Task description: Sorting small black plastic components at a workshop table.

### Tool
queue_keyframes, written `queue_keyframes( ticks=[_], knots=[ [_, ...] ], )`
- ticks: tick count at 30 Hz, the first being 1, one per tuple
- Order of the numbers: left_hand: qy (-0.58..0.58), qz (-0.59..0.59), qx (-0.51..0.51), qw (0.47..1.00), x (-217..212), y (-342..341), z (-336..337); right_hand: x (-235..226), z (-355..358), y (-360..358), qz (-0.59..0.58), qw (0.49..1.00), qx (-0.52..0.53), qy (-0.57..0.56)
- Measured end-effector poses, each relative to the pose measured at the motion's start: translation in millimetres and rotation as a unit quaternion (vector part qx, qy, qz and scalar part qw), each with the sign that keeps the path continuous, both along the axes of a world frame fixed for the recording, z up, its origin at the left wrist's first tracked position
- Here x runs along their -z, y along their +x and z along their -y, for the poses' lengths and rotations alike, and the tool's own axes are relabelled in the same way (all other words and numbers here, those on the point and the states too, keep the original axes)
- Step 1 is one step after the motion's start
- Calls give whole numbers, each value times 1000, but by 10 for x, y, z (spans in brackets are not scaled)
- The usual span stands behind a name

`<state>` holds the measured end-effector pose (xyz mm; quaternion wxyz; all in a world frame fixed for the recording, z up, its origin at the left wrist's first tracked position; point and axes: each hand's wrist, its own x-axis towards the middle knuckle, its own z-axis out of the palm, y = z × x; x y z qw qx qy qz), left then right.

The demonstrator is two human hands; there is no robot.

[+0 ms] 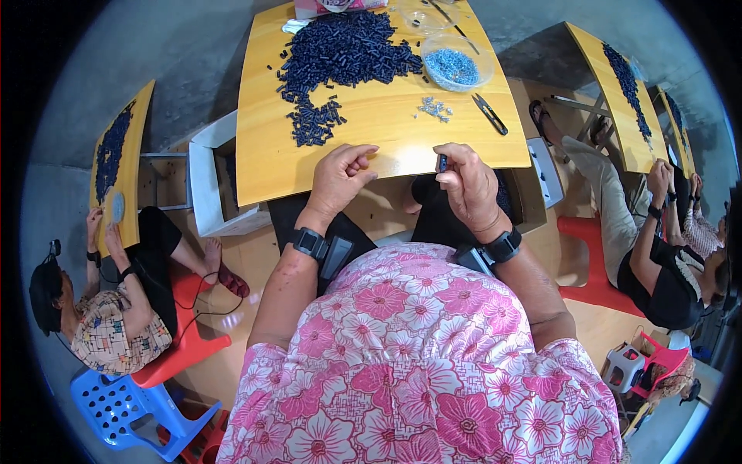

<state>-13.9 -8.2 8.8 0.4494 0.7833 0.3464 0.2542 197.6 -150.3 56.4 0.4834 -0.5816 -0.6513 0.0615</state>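
Tube (441, 163), black and partly hidden, sits pinched in your right hand (470, 184); your left hand (338, 179) gapes, palm unseen.

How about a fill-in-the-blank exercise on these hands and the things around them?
1. The right hand holds a small dark piece between its fingers and ____.
2. In this picture, the large dark pile lies to the ____ of the clear bowl.
3. The contents of that bowl look mostly ____ in colour.
4. The person's pink and white shirt is patterned with ____.

Missing words: thumb; left; blue; flowers.
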Motion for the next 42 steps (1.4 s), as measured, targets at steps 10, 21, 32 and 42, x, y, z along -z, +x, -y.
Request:
queue_keyframes(
  ticks=[10,21,32,42],
  knots=[
    [37,-2,9,999,-12,8,-7,93,435,1021,-299,913,260,101],
    [38,-5,9,999,-37,-14,-29,1518,981,1644,-401,789,443,-144],
    [47,-20,-13,999,-71,-2,9,395,-41,694,-201,960,191,-41],
    [76,2,9,997,-45,-37,-31,319,-853,-43,-41,982,-31,-183]
  ],
)
